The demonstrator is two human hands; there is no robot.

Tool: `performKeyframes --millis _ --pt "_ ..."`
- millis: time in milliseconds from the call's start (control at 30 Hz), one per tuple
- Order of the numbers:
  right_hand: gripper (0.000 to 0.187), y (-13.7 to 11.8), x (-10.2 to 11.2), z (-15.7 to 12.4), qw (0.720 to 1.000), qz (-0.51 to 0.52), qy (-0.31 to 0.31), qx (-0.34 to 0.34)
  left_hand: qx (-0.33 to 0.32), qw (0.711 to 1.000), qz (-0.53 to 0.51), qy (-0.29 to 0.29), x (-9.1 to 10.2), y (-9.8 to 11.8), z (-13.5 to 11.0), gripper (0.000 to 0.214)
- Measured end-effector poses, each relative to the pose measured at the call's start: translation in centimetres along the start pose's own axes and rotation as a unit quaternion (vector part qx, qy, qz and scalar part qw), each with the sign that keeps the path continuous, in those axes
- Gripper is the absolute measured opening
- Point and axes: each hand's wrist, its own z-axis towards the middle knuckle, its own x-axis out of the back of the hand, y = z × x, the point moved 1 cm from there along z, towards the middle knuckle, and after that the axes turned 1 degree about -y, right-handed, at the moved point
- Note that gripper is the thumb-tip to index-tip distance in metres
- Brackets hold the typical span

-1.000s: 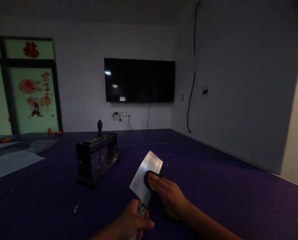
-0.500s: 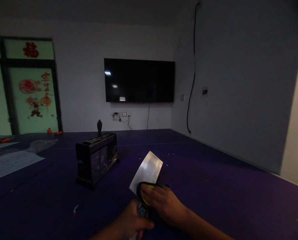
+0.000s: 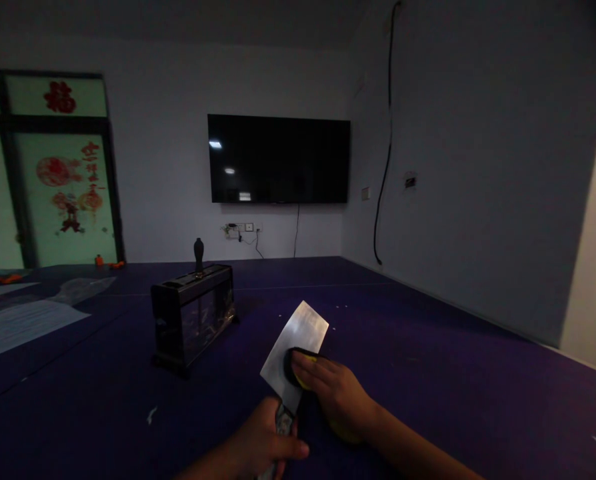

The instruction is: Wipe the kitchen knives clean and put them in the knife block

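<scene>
A cleaver [image 3: 291,343] with a broad, shiny blade is tilted up to the right above the purple tabletop [image 3: 428,400]. My left hand [image 3: 265,440] is closed round its handle, below the blade. Against the flat of the blade, near its lower right edge, my right hand [image 3: 338,393] presses a black and yellow cloth [image 3: 298,370]. The fingers lie over the cloth and hide much of it. A yellow part of it also shows under the palm.
Left of the cleaver stands a black knife block [image 3: 193,320] with clear sides and a dark handle [image 3: 199,257] sticking up. Printed paper [image 3: 28,327] and a clear plastic bag [image 3: 83,290] lie at far left. Small white scraps [image 3: 151,416] dot the table.
My right hand has slid the cloth up the blade and slightly right, away from the handle, baring the lower blade. My left hand keeps its hold, and the cleaver has shifted slightly right.
</scene>
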Motion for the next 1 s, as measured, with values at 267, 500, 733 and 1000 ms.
performKeyframes --millis 267,500,733,1000 --pt "0.046 2.6 -0.3 -0.5 0.992 0.005 0.044 -0.115 -0.01 1.0 0.022 -0.015 0.2 0.1 -0.1 0.047" --pt "0.063 4.0 -0.5 -1.4 0.981 -0.026 0.063 -0.183 -0.01 0.999 0.044 -0.006 0.5 -0.9 0.4 0.046" --pt "0.057 2.8 -0.2 -0.9 0.987 -0.007 0.058 -0.149 0.002 0.999 0.039 0.011 -0.1 0.3 -0.1 0.042" --pt "0.04 0.1 0.1 -0.1 0.998 0.019 0.016 -0.058 -0.012 1.0 0.009 0.009 -0.1 0.1 0.0 0.045"
